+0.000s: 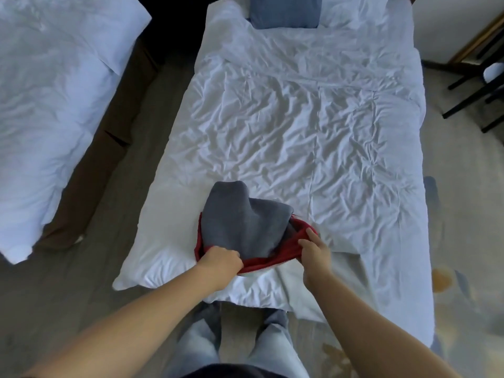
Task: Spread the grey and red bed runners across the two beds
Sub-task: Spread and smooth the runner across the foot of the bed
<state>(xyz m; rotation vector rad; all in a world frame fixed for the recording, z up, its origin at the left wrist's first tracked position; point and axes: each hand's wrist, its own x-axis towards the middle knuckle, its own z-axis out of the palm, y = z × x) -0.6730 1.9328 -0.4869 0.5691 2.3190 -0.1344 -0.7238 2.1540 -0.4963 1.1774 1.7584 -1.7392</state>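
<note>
A folded bed runner (245,222) lies on the near end of the right-hand bed (313,126), close to its foot edge and left of the bed's centre line. The runner is a soft, matte woven grey cloth with a red underside or border showing as a curved band along its near and right edges. The bundle is rumpled and roughly triangular, and one rounded grey lobe points toward the head of the bed. Its long axis cannot be judged while it is folded.

The left hand (222,259) is closed in a fist around the red edge at the bundle's near left corner. The right hand (313,248) pinches the red band at the near right, its fingers curled over the fabric.

The bed's white cover is thin and heavily creased. A grey-blue pillow (285,10) sits at the head. A second white bed (54,91) stands well apart to the left, across a strip of floor (131,148).
</note>
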